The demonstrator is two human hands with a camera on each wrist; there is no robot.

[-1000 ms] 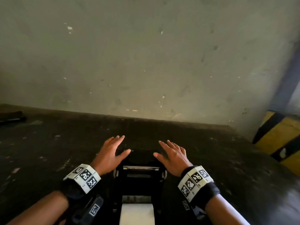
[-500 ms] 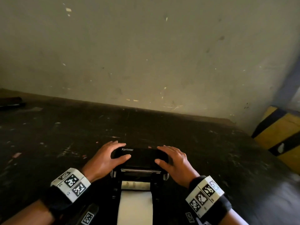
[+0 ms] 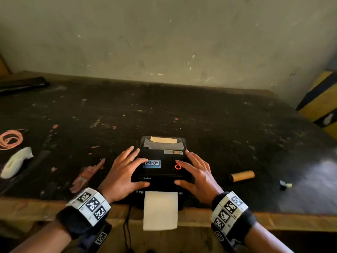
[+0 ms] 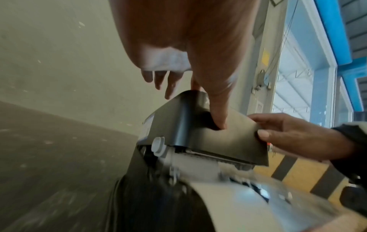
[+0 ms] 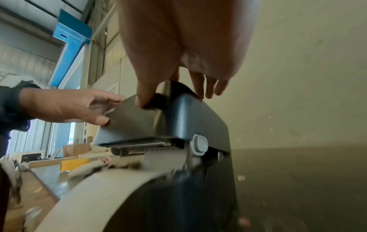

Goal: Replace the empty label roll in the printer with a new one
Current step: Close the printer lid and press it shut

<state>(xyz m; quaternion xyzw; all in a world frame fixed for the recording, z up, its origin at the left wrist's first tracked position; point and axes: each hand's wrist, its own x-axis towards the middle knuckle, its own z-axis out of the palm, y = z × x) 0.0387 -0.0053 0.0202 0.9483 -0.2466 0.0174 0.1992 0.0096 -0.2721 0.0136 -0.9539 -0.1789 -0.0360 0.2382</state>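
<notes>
A black label printer [image 3: 161, 177] sits at the near edge of the dark table [image 3: 182, 115], with a red ring light on its lid. White label paper [image 3: 160, 210] hangs out of its front slot over the table edge. My left hand [image 3: 125, 172] and right hand [image 3: 197, 175] lie on the lid's two sides, fingers straight on top and thumbs on its front face. In the wrist views the lid [image 4: 228, 141] [image 5: 135, 125] stands a narrow gap above the paper [image 4: 238, 197] [image 5: 119, 188]. An empty brown cardboard core [image 3: 241, 175] lies on the table to the right.
On the left of the table lie a pink cord coil [image 3: 10, 138], a white object [image 3: 15, 161] and a red wrapper [image 3: 87, 175]. A small black item [image 3: 283, 185] lies right of the core. A black cable [image 3: 127, 229] hangs below the printer. A yellow-and-black striped post [image 3: 322, 106] stands at far right.
The lid has swung down from upright to nearly flat under both hands, which came toward me with it. The head view has tilted down, and more paper shows.
</notes>
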